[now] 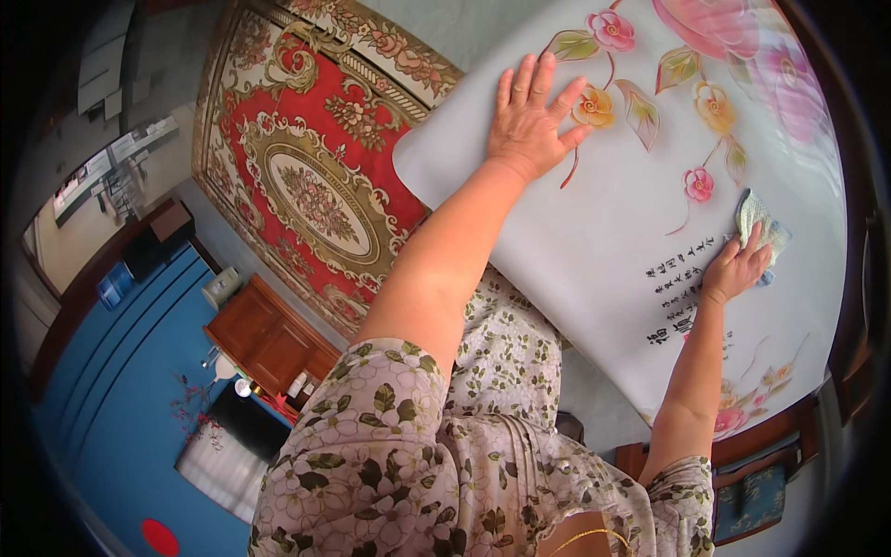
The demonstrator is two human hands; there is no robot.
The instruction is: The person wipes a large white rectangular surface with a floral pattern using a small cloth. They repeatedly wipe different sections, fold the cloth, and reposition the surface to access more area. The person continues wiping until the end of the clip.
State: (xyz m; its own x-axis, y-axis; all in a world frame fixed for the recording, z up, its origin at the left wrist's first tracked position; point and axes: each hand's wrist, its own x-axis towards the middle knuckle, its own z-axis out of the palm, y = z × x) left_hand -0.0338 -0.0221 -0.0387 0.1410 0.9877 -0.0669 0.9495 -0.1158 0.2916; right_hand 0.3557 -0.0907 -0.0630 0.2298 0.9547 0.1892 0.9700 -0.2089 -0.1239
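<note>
A white tabletop (pixel 557 227) with printed flowers and dark lettering fills the upper right. My left hand (pixel 531 123) lies flat on it near its left corner, fingers spread and holding nothing, beside a printed yellow rose. Over at the right side, my right hand (pixel 736 269) presses a crumpled pale green and blue cloth (pixel 763 223) onto the surface. The cloth sticks out past the fingertips, and part of it is hidden under the hand.
A red patterned carpet (pixel 320 186) covers the floor left of the table. A wooden chair (pixel 756 492) stands at the lower right. To the left are a wooden cabinet (pixel 264 339) and a blue wall (pixel 121 371).
</note>
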